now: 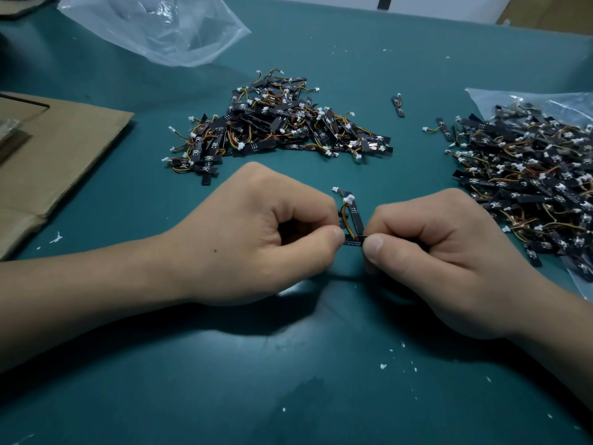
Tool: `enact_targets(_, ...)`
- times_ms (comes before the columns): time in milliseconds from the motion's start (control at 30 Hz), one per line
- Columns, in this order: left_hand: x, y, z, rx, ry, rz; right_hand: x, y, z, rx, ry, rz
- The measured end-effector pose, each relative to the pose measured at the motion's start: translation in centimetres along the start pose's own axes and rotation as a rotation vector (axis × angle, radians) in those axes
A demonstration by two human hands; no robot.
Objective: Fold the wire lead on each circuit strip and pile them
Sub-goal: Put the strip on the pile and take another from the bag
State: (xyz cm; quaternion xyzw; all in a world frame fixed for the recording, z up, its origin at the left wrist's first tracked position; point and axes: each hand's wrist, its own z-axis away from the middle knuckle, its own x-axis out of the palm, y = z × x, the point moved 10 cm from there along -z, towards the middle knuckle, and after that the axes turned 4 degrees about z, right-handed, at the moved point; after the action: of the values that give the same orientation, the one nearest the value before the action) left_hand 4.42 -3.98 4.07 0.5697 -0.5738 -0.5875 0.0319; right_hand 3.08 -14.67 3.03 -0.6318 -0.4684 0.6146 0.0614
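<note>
Between my hands, just above the teal mat, is a small black circuit strip [355,216] with a red, yellow and orange wire lead and a white connector at its top. My left hand [266,234] pinches its lower left end between thumb and curled fingers. My right hand [426,252] pinches the lower right end the same way. A second strip seems to be held there too; I cannot tell them apart. A heap of strips [276,120] lies behind my hands at centre. A second, larger heap [532,181] lies at the right on a clear bag.
A flattened cardboard sheet [61,162] lies at the left. A crumpled clear plastic bag [154,27] sits at the back left. Single loose strips [398,106] lie between the two heaps. White crumbs dot the teal mat [288,364].
</note>
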Motion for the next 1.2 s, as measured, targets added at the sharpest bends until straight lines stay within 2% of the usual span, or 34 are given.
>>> enact_targets(1200, 0.21, 0.04, -0.06, 0.011, -0.035, 0.005, 0.15, -0.28, 0.02, -0.054, -0.027, 0.024)
